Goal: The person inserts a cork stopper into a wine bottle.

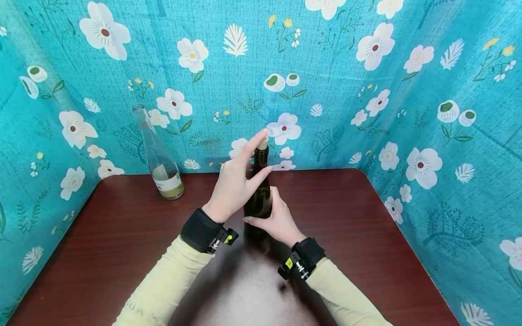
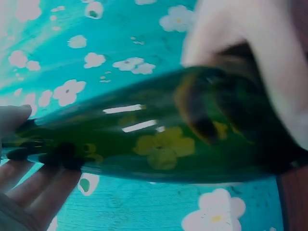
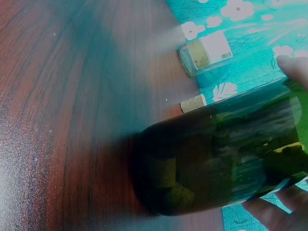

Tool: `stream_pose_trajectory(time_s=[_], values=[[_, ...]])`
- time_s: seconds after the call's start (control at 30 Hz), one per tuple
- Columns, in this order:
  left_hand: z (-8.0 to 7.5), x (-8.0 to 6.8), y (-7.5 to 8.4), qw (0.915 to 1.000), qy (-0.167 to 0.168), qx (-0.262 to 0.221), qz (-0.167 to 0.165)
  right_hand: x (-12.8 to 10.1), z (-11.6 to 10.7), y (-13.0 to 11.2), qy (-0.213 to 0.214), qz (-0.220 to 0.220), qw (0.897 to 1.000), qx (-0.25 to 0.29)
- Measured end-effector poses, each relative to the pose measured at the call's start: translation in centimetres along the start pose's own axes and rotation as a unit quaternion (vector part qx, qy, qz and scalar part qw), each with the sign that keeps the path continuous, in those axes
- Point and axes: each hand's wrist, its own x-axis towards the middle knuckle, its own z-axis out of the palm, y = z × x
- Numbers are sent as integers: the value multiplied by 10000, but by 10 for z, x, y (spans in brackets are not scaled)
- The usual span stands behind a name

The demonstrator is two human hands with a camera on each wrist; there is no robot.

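While hands hide it, 1 cork point(image 3: 193, 103) seemingly lies behind the dark bottle point(image 1: 259, 190).

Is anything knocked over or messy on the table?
Nothing is spilled or tipped. The dark green bottle stands upright, gripped by the right hand, with the left hand at its corked neck. The clear bottle stands open. The one stray thing is a loose cork lying on the table.
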Motion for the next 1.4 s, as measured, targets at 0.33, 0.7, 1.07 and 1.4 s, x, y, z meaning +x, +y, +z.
stream_pose_trajectory(time_s=[0.33, 0.7, 1.07, 1.4], values=[[22, -66, -43, 9779, -835, -793, -1745, -1, 2, 4, 88, -69, 9999, 10], [42, -114, -60, 9636, -504, -1285, -2290, -17, 15, 13, 658, 85, 9966, -497], [52, -129, -54, 9601, -312, -1357, -2425, -19, 16, 19, 891, -146, 9940, -622], [17, -120, -80, 9856, 5, 365, -1653, -6, -31, 43, 1626, 237, 9834, -766]])
